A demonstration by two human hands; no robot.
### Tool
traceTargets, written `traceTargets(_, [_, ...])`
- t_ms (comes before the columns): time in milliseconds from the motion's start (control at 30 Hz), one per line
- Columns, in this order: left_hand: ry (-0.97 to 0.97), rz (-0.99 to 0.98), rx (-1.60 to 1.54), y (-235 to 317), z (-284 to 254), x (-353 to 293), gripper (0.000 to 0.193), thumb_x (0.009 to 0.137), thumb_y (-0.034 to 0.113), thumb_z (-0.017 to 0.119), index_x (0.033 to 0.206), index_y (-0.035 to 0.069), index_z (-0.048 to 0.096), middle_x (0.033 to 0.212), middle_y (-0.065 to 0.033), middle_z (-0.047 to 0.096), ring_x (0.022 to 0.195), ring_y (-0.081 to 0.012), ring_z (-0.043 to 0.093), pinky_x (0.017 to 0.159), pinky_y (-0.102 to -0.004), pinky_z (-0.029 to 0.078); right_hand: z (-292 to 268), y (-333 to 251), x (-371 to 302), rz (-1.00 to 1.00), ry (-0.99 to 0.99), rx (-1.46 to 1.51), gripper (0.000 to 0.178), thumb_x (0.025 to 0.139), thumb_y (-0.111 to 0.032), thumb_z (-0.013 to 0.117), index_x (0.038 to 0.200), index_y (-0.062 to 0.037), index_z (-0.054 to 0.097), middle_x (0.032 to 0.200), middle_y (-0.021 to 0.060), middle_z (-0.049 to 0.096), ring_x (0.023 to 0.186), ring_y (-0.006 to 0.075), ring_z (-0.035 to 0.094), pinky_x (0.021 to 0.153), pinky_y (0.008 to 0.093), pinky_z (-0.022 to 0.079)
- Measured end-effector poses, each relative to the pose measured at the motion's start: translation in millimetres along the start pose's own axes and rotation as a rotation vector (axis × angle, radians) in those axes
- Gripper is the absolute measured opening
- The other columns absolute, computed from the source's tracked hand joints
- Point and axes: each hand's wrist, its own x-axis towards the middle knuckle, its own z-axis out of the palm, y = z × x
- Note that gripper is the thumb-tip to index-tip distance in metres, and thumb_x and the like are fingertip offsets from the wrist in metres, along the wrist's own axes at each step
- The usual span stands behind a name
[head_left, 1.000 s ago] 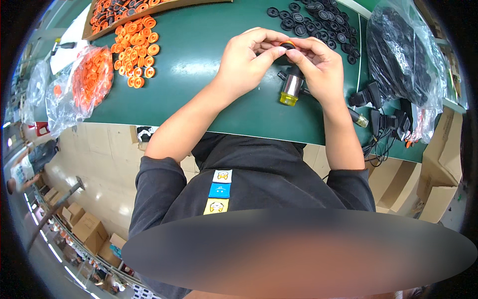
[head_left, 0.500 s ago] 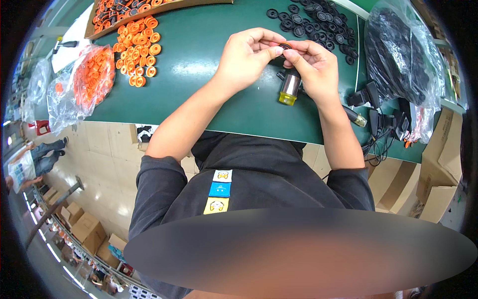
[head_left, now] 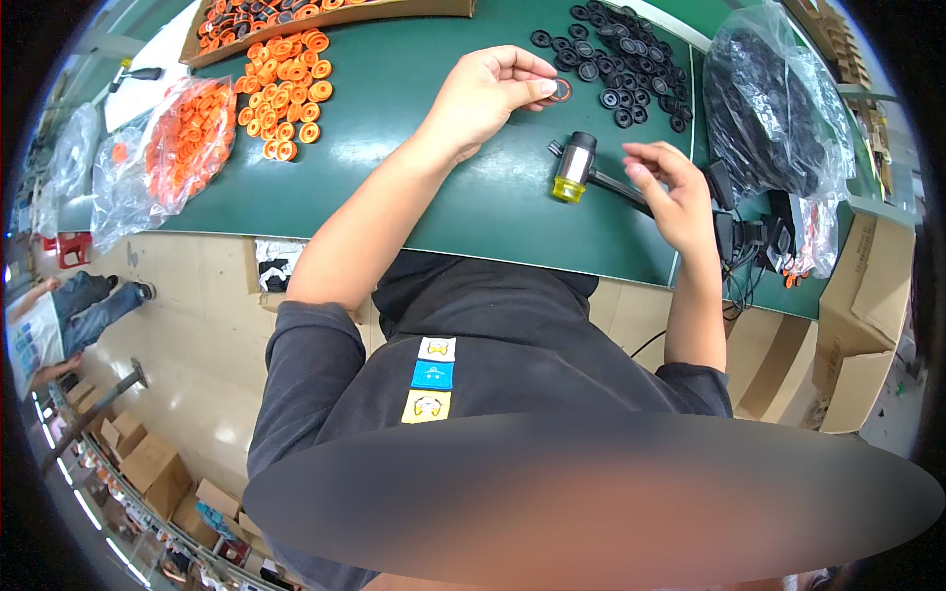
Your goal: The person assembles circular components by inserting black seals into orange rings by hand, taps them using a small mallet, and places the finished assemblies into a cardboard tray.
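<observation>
Two bare hands work above a green worktop (head_left: pixel 394 197), where a mallet (head_left: pixel 581 163) lies. Just beyond the mallet's head, a round, orange-rimmed black disc (head_left: pixel 561 91) is held clear of it by the left grip (head_left: pixel 480 106), thumb and fingers pinched on its edge. The right grip (head_left: pixel 680 202) is wide, loosely curled and seemingly empty, over the mallet's handle; I cannot tell whether they touch. The step appears to be a changeover: disc in one hand, tool beside the other. Taking up the mallet would call for closing the right fingers around its handle. The disc's dark face tilts upward; being round, it shows no clear long axis. The mallet's head runs near to far, yellow face nearer, black face farther; its handle slants rightward and nearer. Orange rings (head_left: pixel 286 94) lie well left of the mallet, loose black caps (head_left: pixel 631 59) beyond it, rightward.
</observation>
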Motion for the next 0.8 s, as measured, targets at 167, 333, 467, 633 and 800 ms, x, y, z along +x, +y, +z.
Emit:
traceTargets(167, [-0.028, 0.012, 0.006, -1, 1, 0, 0.02, 0.091, 0.01, 0.07, 0.107, -0.001, 0.065, 0.1, -0.0097, 0.072, 0.09, -0.0147, 0.068, 0.083, -0.0293, 0.054, 3, -10, -7, -0.066, 0.034, -0.072, 0.022, 0.085, -0.004, 0.07, 0.106, 0.0019, 0.069, 0.093, 0.01, 0.066, 0.089, 0.0208, 0.065, 0.082, 0.0313, 0.051])
traceTargets(333, [-0.18, -0.026, 0.667, -4, -5, 5, 0.011, 0.089, 0.006, 0.066, 0.098, 0.0, 0.068, 0.097, -0.0109, 0.073, 0.088, -0.0159, 0.068, 0.079, -0.0301, 0.054, 5, -6, -7, -0.14, -0.064, -0.546, 0.022, 0.08, -0.004, 0.069, 0.101, 0.0004, 0.065, 0.087, 0.0145, 0.061, 0.086, 0.0337, 0.062, 0.081, 0.039, 0.051])
traceTargets(467, [-0.243, 0.176, 1.047, -10, -10, 3, 0.014, 0.083, 0.01, 0.07, 0.094, 0.001, 0.069, 0.088, -0.0112, 0.069, 0.082, -0.0205, 0.068, 0.077, -0.0329, 0.054, 12, 2, -13, -0.079, -0.223, -0.539, 0.019, 0.085, -0.01, 0.067, 0.099, -0.0009, 0.058, 0.088, 0.0177, 0.061, 0.089, 0.0381, 0.061, 0.079, 0.0457, 0.049])
traceTargets(633, [-0.248, 0.227, 0.959, -14, -22, 2, 0.019, 0.084, 0.013, 0.071, 0.099, 0.0, 0.069, 0.087, -0.0116, 0.067, 0.081, -0.0198, 0.066, 0.075, -0.0327, 0.053, 14, -11, -29, -0.026, -0.3, -0.489, 0.021, 0.096, -0.013, 0.057, 0.113, -0.0017, 0.058, 0.088, 0.0191, 0.063, 0.084, 0.0395, 0.063, 0.074, 0.0467, 0.049])
traceTargets(800, [-0.192, 0.144, 0.57, -27, -40, 10, 0.021, 0.091, 0.014, 0.066, 0.106, 0.001, 0.069, 0.087, -0.006, 0.067, 0.079, -0.0134, 0.063, 0.071, -0.0292, 0.051, 11, -32, -23, 0.162, -0.393, -0.184, 0.029, 0.103, -0.015, 0.049, 0.128, -0.0009, 0.055, 0.074, 0.0082, 0.057, 0.065, 0.0213, 0.059, 0.062, 0.0341, 0.049])
